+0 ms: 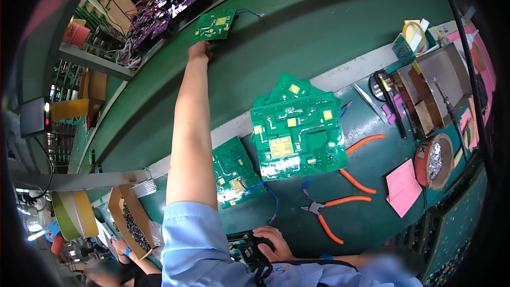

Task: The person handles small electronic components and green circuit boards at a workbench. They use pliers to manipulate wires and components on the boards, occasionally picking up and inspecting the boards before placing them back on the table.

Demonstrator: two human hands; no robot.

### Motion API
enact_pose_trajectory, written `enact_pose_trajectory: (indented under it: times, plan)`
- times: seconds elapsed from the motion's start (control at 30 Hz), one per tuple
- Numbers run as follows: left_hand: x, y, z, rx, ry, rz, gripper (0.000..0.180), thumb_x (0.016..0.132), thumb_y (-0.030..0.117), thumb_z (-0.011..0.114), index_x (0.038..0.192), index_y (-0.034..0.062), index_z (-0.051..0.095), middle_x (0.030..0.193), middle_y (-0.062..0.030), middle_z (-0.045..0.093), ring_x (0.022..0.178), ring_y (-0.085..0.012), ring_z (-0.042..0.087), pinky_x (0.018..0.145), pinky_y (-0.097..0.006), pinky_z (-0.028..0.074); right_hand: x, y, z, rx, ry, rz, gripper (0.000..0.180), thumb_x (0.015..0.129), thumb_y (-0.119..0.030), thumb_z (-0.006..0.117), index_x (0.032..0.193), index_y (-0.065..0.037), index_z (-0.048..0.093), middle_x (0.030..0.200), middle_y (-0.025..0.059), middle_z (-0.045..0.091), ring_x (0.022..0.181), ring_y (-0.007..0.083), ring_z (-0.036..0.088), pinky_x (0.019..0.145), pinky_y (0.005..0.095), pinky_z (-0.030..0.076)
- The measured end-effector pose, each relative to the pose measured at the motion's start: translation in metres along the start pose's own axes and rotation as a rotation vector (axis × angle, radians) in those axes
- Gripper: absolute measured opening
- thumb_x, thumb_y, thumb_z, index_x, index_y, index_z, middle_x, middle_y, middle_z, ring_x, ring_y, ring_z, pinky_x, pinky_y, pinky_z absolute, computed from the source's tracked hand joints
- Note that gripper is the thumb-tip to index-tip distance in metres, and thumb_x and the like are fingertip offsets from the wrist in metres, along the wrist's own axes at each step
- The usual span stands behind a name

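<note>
My left arm reaches far out over the green belt. My left hand (199, 50) is closed on the near edge of a green circuit board (214, 25), from which a short dark wire trails to the right. Close to my body, my right hand (273, 243) lies bent around the corner of a dark, black-edged circuit board (240, 248); part of that board is behind my sleeve. Between the two hands, several green circuit boards (300, 133) are stacked on the table. Another green board (237, 172) with a blue wire lies left of the stack, partly covered by my forearm.
Orange-handled pliers (321, 212) lie right of the boards, with more orange handles (361, 143) by the stack. Farther right are pink paper (402, 187), a round bowl (434, 162) and a metal tray (441, 82). Purple boards (183, 2) line the belt's far side; another person's hand (121, 246) is lower left.
</note>
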State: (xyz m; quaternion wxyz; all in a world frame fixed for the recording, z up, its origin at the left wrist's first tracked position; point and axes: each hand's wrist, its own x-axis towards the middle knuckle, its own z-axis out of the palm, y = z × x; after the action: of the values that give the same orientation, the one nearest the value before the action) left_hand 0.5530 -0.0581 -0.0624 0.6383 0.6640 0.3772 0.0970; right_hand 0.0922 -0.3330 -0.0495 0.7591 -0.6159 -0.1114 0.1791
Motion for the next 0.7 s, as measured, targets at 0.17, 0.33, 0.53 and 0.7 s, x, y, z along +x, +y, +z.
enact_pose_trajectory:
  times: [0.17, 0.33, 0.53, 0.7]
  plan:
    - [-0.049, 0.003, 0.028, 1.048, 0.161, 0.907, 0.032, 0.069, 0.019, 0.054, 0.100, 0.0091, 0.053, 0.103, -0.0140, 0.052, 0.095, -0.0281, 0.050, 0.080, -0.039, 0.039, 0.002, 0.002, 0.000, -0.104, 0.016, -0.058, 0.029, 0.075, -0.014, 0.054, 0.101, -0.003, 0.049, 0.103, 0.0111, 0.050, 0.099, 0.0273, 0.044, 0.086, 0.0352, 0.032]
    - [-0.068, -0.003, 0.033, 1.697, -0.073, 1.243, 0.042, 0.077, 0.024, 0.048, 0.116, 0.0105, 0.039, 0.127, -0.0113, 0.031, 0.114, -0.0242, 0.034, 0.090, -0.044, 0.031, -0.006, 0.005, 0.002, -0.147, -0.004, -0.104, 0.030, 0.074, -0.014, 0.054, 0.101, -0.002, 0.048, 0.102, 0.0118, 0.050, 0.099, 0.0286, 0.044, 0.085, 0.0350, 0.032]
    - [-0.080, 0.005, 0.023, 1.621, -0.225, 1.042, 0.038, 0.080, 0.024, 0.045, 0.113, 0.0051, 0.039, 0.114, -0.0133, 0.043, 0.100, -0.0275, 0.046, 0.084, -0.039, 0.035, -0.003, 0.002, 0.000, -0.129, -0.011, -0.052, 0.030, 0.075, -0.017, 0.053, 0.101, -0.004, 0.047, 0.104, 0.0113, 0.049, 0.102, 0.0280, 0.042, 0.087, 0.0354, 0.031]
    - [-0.091, -0.008, -0.030, 1.538, -0.100, 1.373, 0.032, 0.079, 0.025, 0.047, 0.103, 0.0038, 0.045, 0.091, -0.0123, 0.055, 0.083, -0.0252, 0.054, 0.083, -0.038, 0.035, 0.000, -0.007, -0.002, -0.085, -0.012, -0.003, 0.029, 0.075, -0.018, 0.054, 0.099, -0.004, 0.048, 0.102, 0.0109, 0.050, 0.101, 0.0270, 0.043, 0.087, 0.0352, 0.031]
